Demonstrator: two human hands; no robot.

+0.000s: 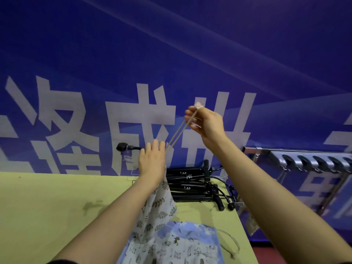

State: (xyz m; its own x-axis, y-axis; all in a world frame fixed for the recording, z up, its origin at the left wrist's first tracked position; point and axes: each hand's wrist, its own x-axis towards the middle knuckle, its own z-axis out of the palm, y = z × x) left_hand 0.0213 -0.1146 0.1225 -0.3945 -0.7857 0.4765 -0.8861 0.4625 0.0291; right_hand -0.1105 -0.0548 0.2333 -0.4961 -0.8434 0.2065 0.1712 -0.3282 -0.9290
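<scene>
Far left, we log a wide bare stretch of the yellow-green worktop [47, 206], its back edge against the blue banner with white lettering [76, 115]. The left hand [151, 162] is raised and grips the top of the white leaf-printed cloth pouch [158, 206], which hangs down onto a blue-bordered printed cloth [171, 242] at the near edge. The doubled beige drawstring [180, 130] runs taut, up and right, to the right hand [207, 122], which pinches it high. The hands are apart. Stacked black plastic hangers [190, 187] crowd the worktop's back right corner. A silver metal rack [312, 161] stands beyond.
</scene>
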